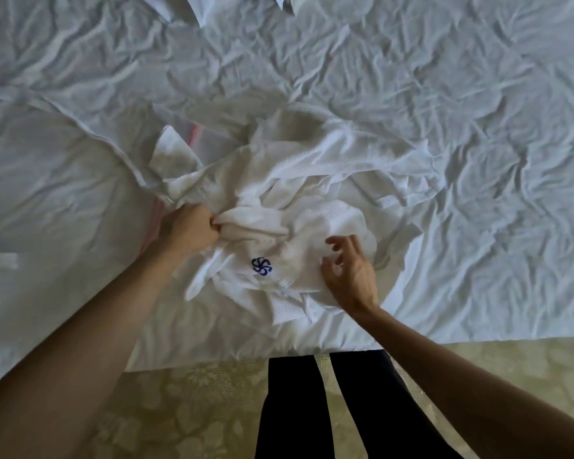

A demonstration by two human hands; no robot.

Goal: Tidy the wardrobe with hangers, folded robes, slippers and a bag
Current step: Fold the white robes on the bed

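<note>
your left hand [189, 231] is fisted round a bunch of the crumpled white robe [299, 193] heaped at the near edge of the bed [478, 127], likely anchoring it, while your right hand [348, 270] hovers loosely curled over the cloth, gripping nothing, seemingly hunting an edge.

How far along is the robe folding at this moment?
Done: nothing shows as folded. In hand: the white robe lies crumpled on the bed sheet; the left hand grips a bunch of it, the right hand reaches over it, fingers loose. Left: folding; hangers, slippers, bag unseen.
</note>
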